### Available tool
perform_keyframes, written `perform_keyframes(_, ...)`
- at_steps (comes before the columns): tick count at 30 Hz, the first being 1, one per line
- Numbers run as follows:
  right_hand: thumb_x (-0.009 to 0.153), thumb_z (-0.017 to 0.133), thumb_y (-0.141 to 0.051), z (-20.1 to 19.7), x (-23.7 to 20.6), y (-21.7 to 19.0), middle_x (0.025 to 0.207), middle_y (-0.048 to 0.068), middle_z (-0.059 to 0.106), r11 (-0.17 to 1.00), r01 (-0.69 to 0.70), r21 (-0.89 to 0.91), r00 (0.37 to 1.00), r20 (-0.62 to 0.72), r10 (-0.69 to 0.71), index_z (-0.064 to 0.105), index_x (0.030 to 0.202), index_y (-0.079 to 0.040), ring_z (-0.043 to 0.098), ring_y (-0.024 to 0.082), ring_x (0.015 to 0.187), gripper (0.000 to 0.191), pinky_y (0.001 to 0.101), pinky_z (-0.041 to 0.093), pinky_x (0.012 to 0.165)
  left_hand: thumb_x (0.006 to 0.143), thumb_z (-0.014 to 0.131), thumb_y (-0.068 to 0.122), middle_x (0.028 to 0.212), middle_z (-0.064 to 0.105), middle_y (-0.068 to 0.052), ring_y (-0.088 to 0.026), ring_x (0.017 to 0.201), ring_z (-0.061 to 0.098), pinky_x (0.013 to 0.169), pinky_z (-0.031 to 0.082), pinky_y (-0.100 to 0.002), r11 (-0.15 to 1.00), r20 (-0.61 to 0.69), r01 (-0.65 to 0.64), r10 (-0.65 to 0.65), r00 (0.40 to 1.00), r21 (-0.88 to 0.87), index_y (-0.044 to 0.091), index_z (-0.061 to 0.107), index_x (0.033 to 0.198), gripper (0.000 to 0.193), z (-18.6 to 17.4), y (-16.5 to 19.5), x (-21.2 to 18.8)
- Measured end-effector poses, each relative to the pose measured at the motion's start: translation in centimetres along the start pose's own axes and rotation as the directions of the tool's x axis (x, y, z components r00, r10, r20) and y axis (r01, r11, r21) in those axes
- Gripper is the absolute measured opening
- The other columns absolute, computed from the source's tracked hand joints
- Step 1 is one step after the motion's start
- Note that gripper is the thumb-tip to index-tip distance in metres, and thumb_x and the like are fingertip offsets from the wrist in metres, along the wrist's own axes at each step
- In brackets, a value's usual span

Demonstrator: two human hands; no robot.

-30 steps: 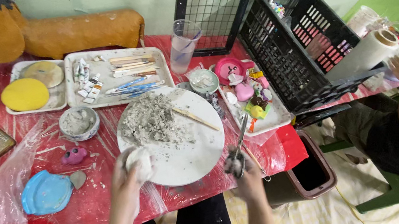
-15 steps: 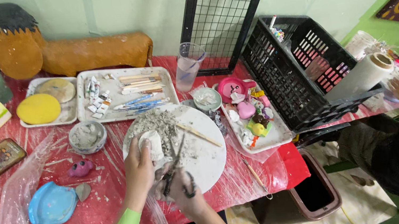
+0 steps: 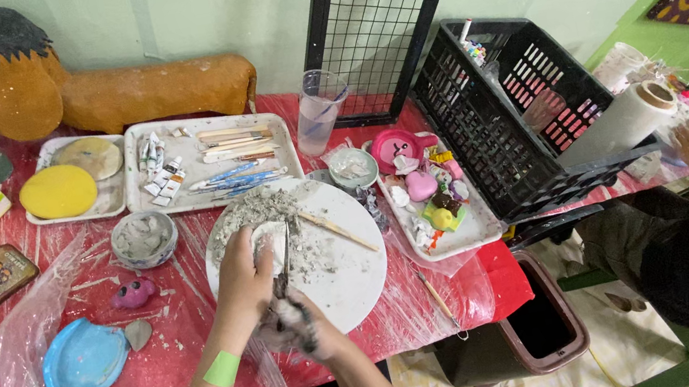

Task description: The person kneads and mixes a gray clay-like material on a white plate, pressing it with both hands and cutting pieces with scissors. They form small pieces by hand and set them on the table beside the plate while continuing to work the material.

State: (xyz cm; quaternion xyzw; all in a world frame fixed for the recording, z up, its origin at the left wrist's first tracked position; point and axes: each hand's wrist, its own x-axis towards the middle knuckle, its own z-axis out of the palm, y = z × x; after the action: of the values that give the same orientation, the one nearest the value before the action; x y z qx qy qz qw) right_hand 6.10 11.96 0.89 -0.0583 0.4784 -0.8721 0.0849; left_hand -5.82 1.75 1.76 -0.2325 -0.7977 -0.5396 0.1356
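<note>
Head view: left hand (image 3: 244, 275) cupped on the white plate (image 3: 348, 268); right hand's (image 3: 301, 322) grip seemingly pinches a metal tool (image 3: 283, 269).

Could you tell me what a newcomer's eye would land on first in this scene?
Probably the round white plate heaped with grey clay at the middle of the red table, where the left hand and the right hand work a metal tool. Next, the black crate tipped at the right.
</note>
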Motion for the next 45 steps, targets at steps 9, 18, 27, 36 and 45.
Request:
perform_keyframes(9, 0.11, 0.055, -0.043, 1.2, 0.3, -0.3, 0.075, -0.003, 0.049, 0.969, -0.068, -0.237, 0.989, -0.145, 0.034, 0.055, 0.112, -0.006, 0.042, 0.007, 0.062, 0.037, 0.0252, 0.034, 0.055, 0.1, 0.056, 0.024, 0.119, 0.059, -0.03, -0.049, 0.112, 0.056, 0.095, 0.046, -0.051, 0.999, -0.001, 0.042, -0.042, 0.999, -0.016, -0.006, 0.052, 0.127, 0.04, 0.1, 0.2, -0.1)
perform_keyframes(18, 0.109, 0.056, -0.052, -0.5, 0.7, 2.3, 0.067, -0.002, 0.043, 0.985, -0.052, 0.167, 0.997, -0.054, 0.062, 0.051, 0.103, -0.008, 0.036, 0.009, 0.058, 0.044, 0.0264, 0.028, 0.054, 0.1, 0.055, 0.032, 0.119, 0.065, -0.031, -0.049, 0.112, 0.06, 0.094, 0.047, -0.05, 0.98, 0.066, 0.196, -0.193, 0.979, -0.045, -0.003, 0.053, 0.131, 0.047, 0.4, 0.3, -0.3)
perform_keyframes(27, 0.099, 0.056, -0.043, -0.7, 0.2, 0.6, 0.069, -0.005, 0.046, 0.987, -0.133, -0.095, 0.965, -0.237, 0.108, 0.053, 0.118, -0.016, 0.038, 0.007, 0.055, 0.033, 0.0255, 0.027, 0.048, 0.1, 0.05, 0.028, 0.12, 0.07, -0.025, -0.041, 0.11, 0.068, 0.093, 0.051, -0.046, 0.915, 0.256, 0.286, -0.215, 0.942, -0.285, 0.009, 0.054, 0.142, 0.046, -0.7, 0.3, 0.9)
perform_keyframes(36, 0.105, 0.055, -0.023, -1.0, 0.2, 0.2, 0.063, -0.005, 0.043, 0.981, -0.193, 0.033, 0.945, -0.263, 0.195, 0.057, 0.119, -0.01, 0.038, 0.007, 0.05, 0.019, 0.0248, 0.028, 0.046, 0.099, 0.05, 0.025, 0.112, 0.071, -0.024, -0.044, 0.098, 0.068, 0.086, 0.052, -0.053, 0.966, 0.269, 0.24, -0.258, 0.928, 0.099, 0.02, 0.047, 0.15, 0.051, -2.0, 3.4, 1.1)
perform_keyframes(45, 0.097, 0.066, -0.058, -0.4, -0.2, 0.4, 0.07, -0.006, 0.04, 0.998, -0.049, 0.043, 0.995, -0.08, 0.053, 0.051, 0.113, -0.01, 0.036, 0.007, 0.056, 0.052, 0.0258, 0.029, 0.052, 0.101, 0.052, 0.027, 0.111, 0.071, -0.028, -0.048, 0.101, 0.065, 0.089, 0.049, -0.055, 0.978, 0.106, 0.19, -0.199, 0.974, 0.09, 0.012, 0.051, 0.145, 0.047, -1.7, 3.2, -0.5)
